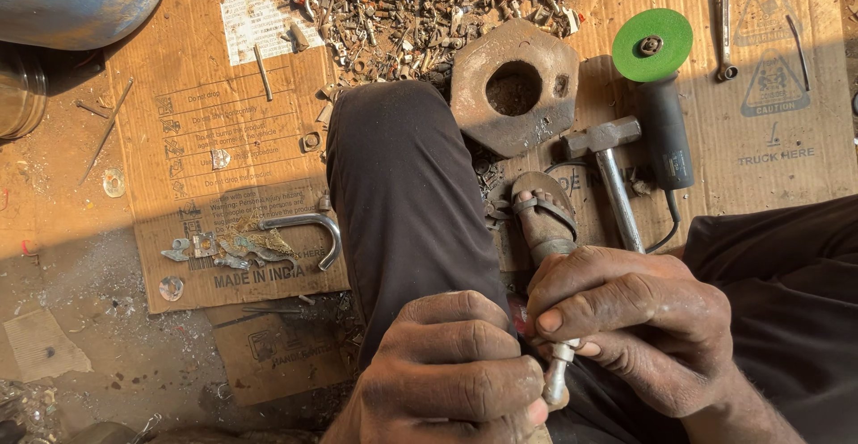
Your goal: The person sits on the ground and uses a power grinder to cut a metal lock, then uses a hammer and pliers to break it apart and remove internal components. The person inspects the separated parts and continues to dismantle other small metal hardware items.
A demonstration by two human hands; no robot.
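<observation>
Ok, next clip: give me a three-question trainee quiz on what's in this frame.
1. True or false: the grinder's green disc lies on the cardboard, not in either hand.
2. What is the right hand gripping?
A. a small metal fitting
B. the hammer
C. the curved hook
3. Which item lies directly between the hexagonal metal block and the angle grinder?

Key
1. True.
2. A: both the right hand and the left hand close round the small metal fitting.
3. The hammer, its head beside the block, its handle pointing towards the hands.
</observation>
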